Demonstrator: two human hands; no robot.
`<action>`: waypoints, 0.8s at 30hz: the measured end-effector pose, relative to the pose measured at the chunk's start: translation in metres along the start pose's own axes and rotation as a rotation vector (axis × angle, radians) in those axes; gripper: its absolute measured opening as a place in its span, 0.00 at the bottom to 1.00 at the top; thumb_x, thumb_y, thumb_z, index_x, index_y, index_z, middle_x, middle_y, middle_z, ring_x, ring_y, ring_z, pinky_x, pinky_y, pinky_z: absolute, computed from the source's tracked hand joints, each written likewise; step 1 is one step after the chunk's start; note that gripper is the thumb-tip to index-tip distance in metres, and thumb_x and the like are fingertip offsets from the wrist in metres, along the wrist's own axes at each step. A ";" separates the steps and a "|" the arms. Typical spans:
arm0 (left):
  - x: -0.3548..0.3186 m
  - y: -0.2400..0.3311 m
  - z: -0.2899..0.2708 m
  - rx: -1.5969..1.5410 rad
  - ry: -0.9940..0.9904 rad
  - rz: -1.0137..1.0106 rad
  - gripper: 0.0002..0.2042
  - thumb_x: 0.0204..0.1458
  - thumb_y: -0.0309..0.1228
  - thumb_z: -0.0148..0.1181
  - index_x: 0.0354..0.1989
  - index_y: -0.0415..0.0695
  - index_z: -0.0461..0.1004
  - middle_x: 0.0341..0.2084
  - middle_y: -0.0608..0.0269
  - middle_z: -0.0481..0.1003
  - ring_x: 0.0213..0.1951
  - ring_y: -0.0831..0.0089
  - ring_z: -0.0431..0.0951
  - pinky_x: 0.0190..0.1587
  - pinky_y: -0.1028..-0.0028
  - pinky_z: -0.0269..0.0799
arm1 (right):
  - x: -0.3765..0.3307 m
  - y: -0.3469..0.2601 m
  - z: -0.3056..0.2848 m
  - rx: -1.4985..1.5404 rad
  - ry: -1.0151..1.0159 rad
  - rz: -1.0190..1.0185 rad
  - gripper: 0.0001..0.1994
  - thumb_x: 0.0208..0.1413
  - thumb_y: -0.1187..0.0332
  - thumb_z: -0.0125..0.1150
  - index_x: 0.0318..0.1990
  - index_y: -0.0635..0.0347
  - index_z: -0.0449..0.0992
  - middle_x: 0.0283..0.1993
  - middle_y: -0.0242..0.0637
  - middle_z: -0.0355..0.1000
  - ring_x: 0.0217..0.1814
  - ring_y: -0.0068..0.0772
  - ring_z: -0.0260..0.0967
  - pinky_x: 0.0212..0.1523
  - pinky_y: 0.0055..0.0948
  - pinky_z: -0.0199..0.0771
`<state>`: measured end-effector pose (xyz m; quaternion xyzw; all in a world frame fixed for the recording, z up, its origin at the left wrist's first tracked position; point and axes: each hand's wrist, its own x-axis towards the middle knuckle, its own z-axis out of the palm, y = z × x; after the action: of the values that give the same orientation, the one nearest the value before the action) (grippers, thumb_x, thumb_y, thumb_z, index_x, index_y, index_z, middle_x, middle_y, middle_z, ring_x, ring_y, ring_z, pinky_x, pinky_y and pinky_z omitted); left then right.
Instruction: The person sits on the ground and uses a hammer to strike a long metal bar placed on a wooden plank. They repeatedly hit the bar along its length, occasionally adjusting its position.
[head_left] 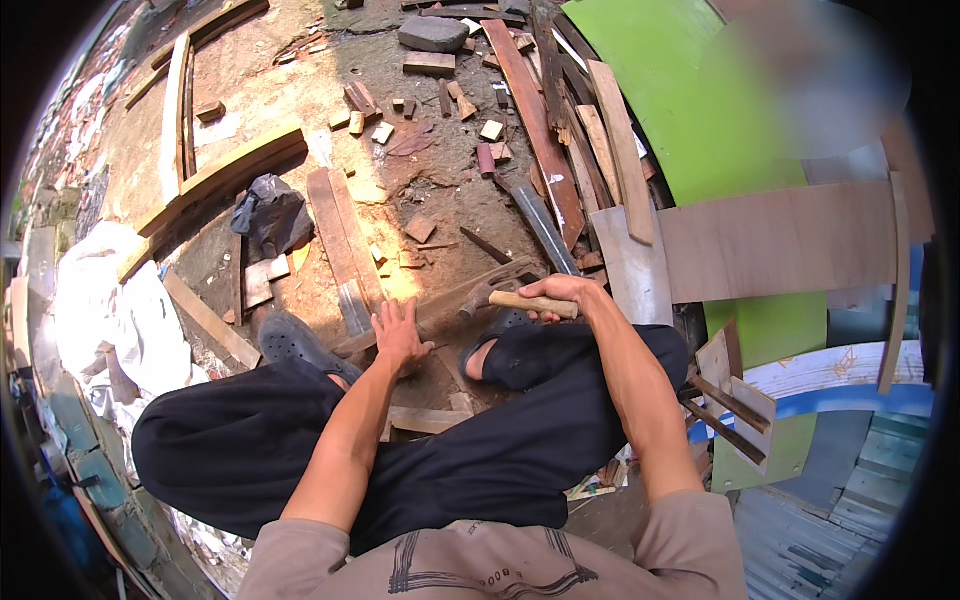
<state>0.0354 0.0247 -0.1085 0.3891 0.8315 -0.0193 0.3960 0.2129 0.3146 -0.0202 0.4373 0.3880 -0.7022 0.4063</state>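
Head view: near a wooden beam (447, 306), a hammer (513, 301) is gripped in the right hand (564, 290); the left hand (399, 336) is spread over the beam. Farther left, a crumpled black bag (276, 214) is seen, contents hidden.

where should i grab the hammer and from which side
Probably by the wooden handle of the hammer, coming from the right: the handle is slim and lies roughly crosswise, with the metal head at its left end. The right hand grips it that way.
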 end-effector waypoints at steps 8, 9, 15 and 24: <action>0.010 -0.009 0.003 -0.033 -0.089 0.057 0.56 0.40 0.57 0.70 0.73 0.53 0.39 0.71 0.42 0.42 0.72 0.45 0.39 0.68 0.41 0.38 | -0.006 -0.022 -0.047 0.060 -0.161 0.125 0.20 0.64 0.51 0.54 0.57 0.50 0.68 0.28 0.32 0.68 0.14 0.13 0.59 0.11 0.15 0.60; 0.010 -0.010 0.005 -0.032 -0.090 0.052 0.57 0.40 0.57 0.70 0.73 0.53 0.39 0.71 0.42 0.41 0.72 0.45 0.38 0.68 0.41 0.38 | -0.009 -0.027 -0.048 0.010 -0.113 0.115 0.19 0.63 0.50 0.56 0.51 0.54 0.71 0.26 0.30 0.68 0.13 0.14 0.59 0.11 0.14 0.59; 0.008 -0.007 0.000 -0.012 -0.150 0.025 0.58 0.41 0.56 0.70 0.74 0.56 0.33 0.72 0.46 0.37 0.73 0.47 0.34 0.69 0.41 0.36 | -0.016 -0.045 -0.059 -0.184 -0.154 0.075 0.21 0.62 0.50 0.58 0.53 0.55 0.73 0.24 0.31 0.69 0.14 0.15 0.60 0.11 0.15 0.60; 0.008 -0.007 0.010 -0.044 -0.140 0.059 0.59 0.38 0.58 0.71 0.73 0.55 0.35 0.72 0.40 0.34 0.72 0.42 0.32 0.67 0.39 0.35 | -0.037 -0.041 -0.068 -0.282 -0.018 0.076 0.21 0.62 0.51 0.58 0.53 0.56 0.74 0.25 0.33 0.70 0.15 0.19 0.62 0.13 0.20 0.63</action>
<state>0.0340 0.0214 -0.1222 0.4025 0.7900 -0.0166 0.4622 0.2060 0.3992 0.0003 0.3837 0.4624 -0.6288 0.4936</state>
